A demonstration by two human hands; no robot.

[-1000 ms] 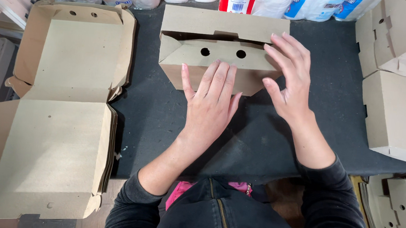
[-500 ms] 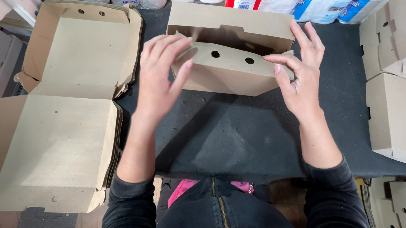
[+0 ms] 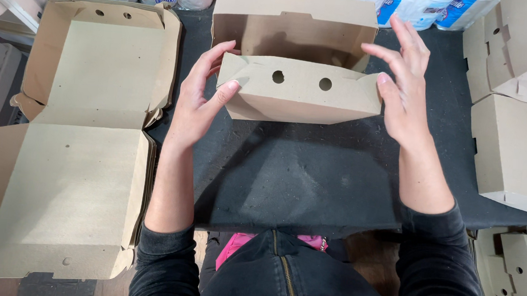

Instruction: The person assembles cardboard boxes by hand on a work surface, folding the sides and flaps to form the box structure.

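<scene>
Compared with half a second ago, we see the left hand (image 3: 197,102) has come off the front panel and moved out to the left end of the cardboard box (image 3: 299,94), while the right hand (image 3: 402,93) stays at the right end. Both hands are open, fingers (image 3: 220,97) spread and only lightly curled; the left thumb tip and the right thumb touch the box's front corners, gripping nothing tightly. The box is plain brown cardboard, half folded, its front wall raised with two round holes, its lid flap standing behind. It sits on the dark worktop (image 3: 311,177), just right of a stack of flat blanks (image 3: 67,170).
</scene>
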